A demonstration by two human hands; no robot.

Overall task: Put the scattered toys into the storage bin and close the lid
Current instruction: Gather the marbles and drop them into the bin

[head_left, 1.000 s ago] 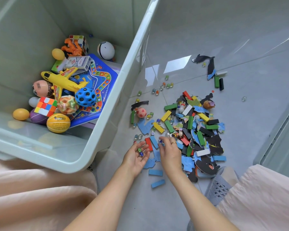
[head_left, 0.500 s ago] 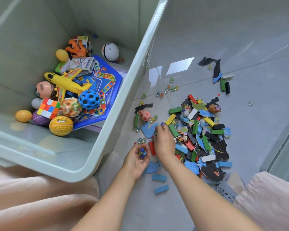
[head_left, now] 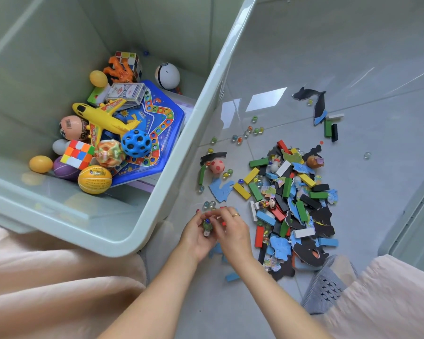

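Note:
The pale green storage bin [head_left: 181,148] stands open at the left, with a yellow plane [head_left: 103,118], balls, cubes and a blue game board inside. My left hand [head_left: 195,238] lies palm up just off its near corner, cupped round a few marbles [head_left: 207,225]. My right hand [head_left: 233,231] is right beside it, its blurred fingertips bunched over that palm as if pinching a marble. To the right, a pile of coloured blocks and puzzle pieces [head_left: 294,199] covers the floor. Loose marbles [head_left: 245,135] and a small pink ball [head_left: 217,166] lie beyond my hands.
My knees in pink cloth fill the lower left and lower right corners. A grey slipper [head_left: 328,287] sits by the pile. Dark whale-shaped pieces [head_left: 313,99] and a few blocks [head_left: 331,128] lie farther out. A pale green framed edge [head_left: 416,211] runs along the right.
My right hand has come back from the floor by the pile to over my left palm. My left hand has stayed cupped with the marbles in nearly the same place.

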